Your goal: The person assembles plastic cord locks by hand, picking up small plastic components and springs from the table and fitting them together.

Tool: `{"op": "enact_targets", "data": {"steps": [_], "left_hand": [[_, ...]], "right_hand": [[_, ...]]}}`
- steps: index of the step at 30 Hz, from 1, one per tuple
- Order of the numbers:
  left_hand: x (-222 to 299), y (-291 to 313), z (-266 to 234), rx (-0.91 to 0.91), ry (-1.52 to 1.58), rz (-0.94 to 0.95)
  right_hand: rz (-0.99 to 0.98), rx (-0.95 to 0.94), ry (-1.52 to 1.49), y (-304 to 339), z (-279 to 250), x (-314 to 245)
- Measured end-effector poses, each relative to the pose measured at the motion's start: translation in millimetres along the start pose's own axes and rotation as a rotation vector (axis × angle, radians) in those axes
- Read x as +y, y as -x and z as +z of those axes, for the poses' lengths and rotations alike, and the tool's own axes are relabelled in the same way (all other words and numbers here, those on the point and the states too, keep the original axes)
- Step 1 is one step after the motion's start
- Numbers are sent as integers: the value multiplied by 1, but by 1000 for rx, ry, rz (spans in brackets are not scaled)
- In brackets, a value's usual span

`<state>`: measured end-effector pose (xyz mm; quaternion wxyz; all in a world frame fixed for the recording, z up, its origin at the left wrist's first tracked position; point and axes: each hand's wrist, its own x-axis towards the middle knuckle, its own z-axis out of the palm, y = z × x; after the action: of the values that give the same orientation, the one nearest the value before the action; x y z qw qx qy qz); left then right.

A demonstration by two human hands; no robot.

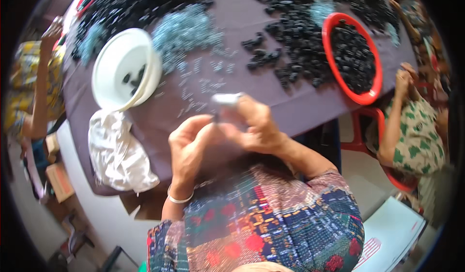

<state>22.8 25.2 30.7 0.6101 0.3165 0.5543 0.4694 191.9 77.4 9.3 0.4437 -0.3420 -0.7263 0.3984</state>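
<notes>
The left hand (186, 140) and the right hand (260, 129) are held close together over the near edge of the surface (300, 109), which is covered in purple-grey cloth. The left thumb and finger are pressed together, and a small dark piece (215, 119) is pinched at their tips, between the two hands. The right hand is curled and blurred, so it cannot be told if anything is gripped by it. Something white and grey (227, 99) is seen at its far finger; whether it is worn or held cannot be told.

Just beyond the hands, little clear bits (210, 85) are scattered. Farther off, a pale blue heap (181, 34) is piled up. To its left, a few black pieces (139, 74) are held in a white bowl (109, 73), and a white cloth (116, 151) is laid nearer. On the right, a red tub (364, 99) is filled with black pieces, with more heaped beside it.
</notes>
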Motion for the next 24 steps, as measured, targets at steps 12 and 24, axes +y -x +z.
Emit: {"op": "enact_targets", "data": {"steps": [12, 24], "left_hand": [[-5, -8, 4, -52, 323, -12], [-8, -12, 5, 9, 250, 10]], "right_hand": [[-205, -172, 423, -14, -1, 1], [-273, -114, 460, -17, 8, 9]]}}
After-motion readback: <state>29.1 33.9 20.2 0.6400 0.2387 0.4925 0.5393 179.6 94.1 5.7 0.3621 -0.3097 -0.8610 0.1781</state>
